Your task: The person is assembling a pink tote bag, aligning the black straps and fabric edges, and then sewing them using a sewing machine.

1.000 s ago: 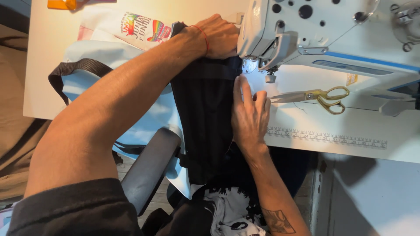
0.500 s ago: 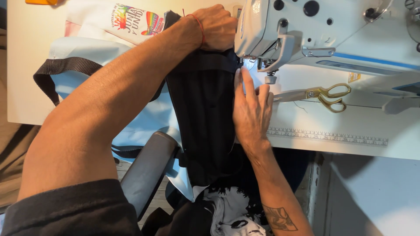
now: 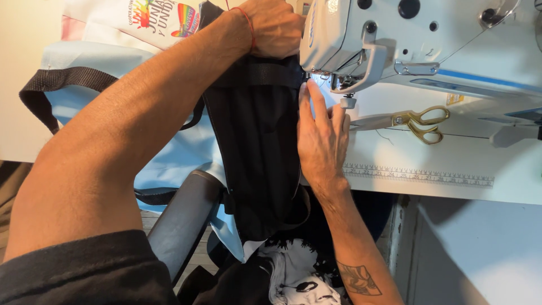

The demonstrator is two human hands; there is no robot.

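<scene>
Head view: over last second black fabric [image 3: 257, 152] fed slightly further under sewing machine [image 3: 406, 39]; seam advancing. Left hand [image 3: 276, 28] clenched on fabric's far edge behind needle. Right hand [image 3: 322, 138] flat, fingers spread, pressing fabric edge beside presser foot. Needle and stitch line hidden. Scissors [image 3: 415, 121] on table [image 3: 451, 186], untouched.

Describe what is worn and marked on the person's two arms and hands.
Both forearms are bare. The left hand has a thin red string bracelet around its wrist, and a dark sleeve covers the upper arm. The right hand wears nothing; its forearm carries a dark tattoo. No gloves, rings or watch show.
</scene>
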